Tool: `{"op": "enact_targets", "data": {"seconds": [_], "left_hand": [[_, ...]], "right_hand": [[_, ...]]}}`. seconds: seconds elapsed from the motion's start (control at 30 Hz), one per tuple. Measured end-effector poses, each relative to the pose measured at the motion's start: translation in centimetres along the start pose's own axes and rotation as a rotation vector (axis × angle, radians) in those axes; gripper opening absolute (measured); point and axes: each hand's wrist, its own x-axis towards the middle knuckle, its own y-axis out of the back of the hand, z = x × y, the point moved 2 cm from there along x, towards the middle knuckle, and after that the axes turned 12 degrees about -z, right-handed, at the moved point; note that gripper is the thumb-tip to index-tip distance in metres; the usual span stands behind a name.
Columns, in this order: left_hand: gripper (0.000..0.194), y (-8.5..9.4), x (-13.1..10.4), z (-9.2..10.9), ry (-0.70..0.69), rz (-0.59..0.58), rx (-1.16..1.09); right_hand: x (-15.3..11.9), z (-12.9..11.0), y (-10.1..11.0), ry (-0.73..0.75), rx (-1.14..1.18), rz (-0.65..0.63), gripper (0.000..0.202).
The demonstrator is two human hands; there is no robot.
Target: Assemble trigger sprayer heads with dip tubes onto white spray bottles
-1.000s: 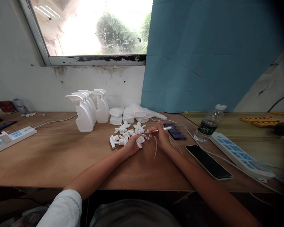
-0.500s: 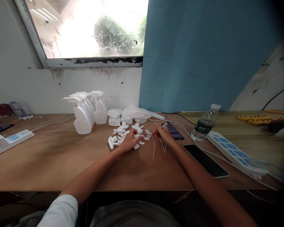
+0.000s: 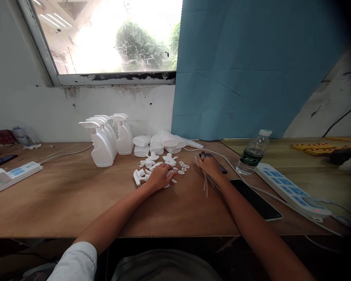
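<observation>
Left hand, centre of frame, sat palm-down over glossy white plastic heads, thumb apart from the fingers; couldn't tell whether it gripped one. Heads lay in a loose heap at centre, mixed angular and curved shapes. Right hand, right of centre, had its fingers curled narrow beside thin, pale, flexible tubes fanning out under it; hold on them couldn't be told. Small dark round tip at its fingertips, too small to name. Flat white discs, some ring-shaped, lay between the hands. Smooth white bottles with triggers stood left of centre; flattish white ones lay mid-frame behind the heap. Table was brown, smooth, wood-like. Clear ribbed water bottle and glossy black phone at right; creased blue cloth filled upper right.
</observation>
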Motion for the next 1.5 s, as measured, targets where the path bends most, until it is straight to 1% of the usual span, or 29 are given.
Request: {"op": "enact_targets", "data": {"seconds": [0.07,0.13,0.2,0.27,0.33,0.43,0.5,0.53,0.57,0.63,0.7,0.8,0.87,0.93,1.0,1.03,1.1,1.13,1.2,1.3,1.33,1.37,1.4,1.43,1.47,1.5], "left_hand": [[0.021,0.6,0.4,-0.3,-0.006,-0.005,0.129],[0.02,2.0,0.8,-1.0,-0.012,0.057,0.246],[0.017,4.4,1.0,-2.2,-0.013,0.204,0.333],[0.017,7.6,0.6,-3.8,0.018,0.419,0.433],[0.023,11.2,-0.5,-5.7,0.101,0.643,0.517],[0.032,15.9,-3.4,-9.0,0.265,0.9,0.563],[0.048,17.9,-5.4,-11.0,0.372,1.014,0.579],[0.058,18.4,-6.4,-12.0,0.422,1.057,0.582],[0.069,18.8,-7.2,-12.8,0.47,1.075,0.581],[0.088,18.8,-8.2,-14.3,0.559,1.058,0.564],[0.098,18.4,-8.6,-15.2,0.625,1.042,0.533],[0.106,17.7,-8.8,-15.6,0.702,1.068,0.423],[0.105,17.4,-8.8,-15.3,0.724,1.074,0.345],[0.101,17.3,-8.9,-14.7,0.68,1.092,0.371],[0.1,17.2,-8.8,-13.7,0.565,1.12,0.498],[0.102,17.1,-8.7,-13.1,0.484,1.113,0.565],[0.106,16.7,-8.0,-11.9,0.299,1.03,0.672],[0.104,16.4,-7.4,-11.2,0.203,0.956,0.719],[0.092,15.4,-6.2,-9.7,0.026,0.777,0.814],[0.065,13.4,-4.4,-7.5,-0.181,0.539,0.952],[0.058,12.7,-4.0,-6.9,-0.221,0.475,0.988],[0.055,12.1,-3.7,-6.3,-0.243,0.42,1.015],[0.055,11.5,-3.4,-5.9,-0.244,0.374,1.033],[0.056,11.0,-3.3,-5.6,-0.233,0.339,1.04],[0.058,10.5,-3.2,-5.3,-0.22,0.312,1.038],[0.06,10.1,-3.1,-5.2,-0.211,0.292,1.024]], "right_hand": [[-0.1,0.1,0.2,-0.037,-0.041,0.023,0.046],[-0.1,0.1,0.1,-0.055,-0.064,0.042,0.048],[0.0,0.1,-0.1,-0.053,-0.069,0.055,0.051],[0.3,0.1,-0.4,-0.035,-0.073,0.065,0.054],[0.5,0.0,-0.7,-0.019,-0.088,0.077,0.055],[0.6,-0.1,-1.0,-0.011,-0.107,0.088,0.055],[0.5,-0.2,-1.1,-0.011,-0.113,0.1,0.054],[0.4,-0.2,-1.1,-0.011,-0.111,0.106,0.054],[0.4,-0.3,-1.1,-0.01,-0.105,0.111,0.054],[0.4,-0.3,-1.1,0.0,-0.09,0.117,0.053],[0.5,-0.2,-1.2,0.003,-0.074,0.125,0.052],[0.7,0.0,-1.3,0.002,0.014,0.149,0.053],[0.9,0.0,-1.3,0.028,0.168,0.177,0.055],[0.8,-0.1,-1.3,0.073,0.375,0.219,0.055],[0.7,-0.2,-1.3,0.132,0.613,0.22,0.053],[0.7,-0.4,-1.3,0.164,0.739,0.191,0.051],[0.6,-0.6,-1.5,0.224,0.989,0.071,0.046],[0.5,-0.8,-1.5,0.247,1.083,0.004,0.044],[0.4,-1.1,-1.5,0.278,1.208,-0.16,0.044],[-0.4,-2.1,-1.5,0.327,1.309,-0.52,0.054],[-0.8,-2.5,-1.4,0.357,1.337,-0.641,0.056],[-1.3,-2.9,-1.4,0.395,1.36,-0.731,0.056],[-1.7,-3.4,-1.3,0.439,1.373,-0.778,0.054],[-2.1,-3.9,-1.2,0.486,1.38,-0.789,0.051],[-2.5,-4.3,-1.2,0.527,1.383,-0.765,0.047],[-2.7,-4.6,-1.3,0.557,1.381,-0.714,0.045]]}}
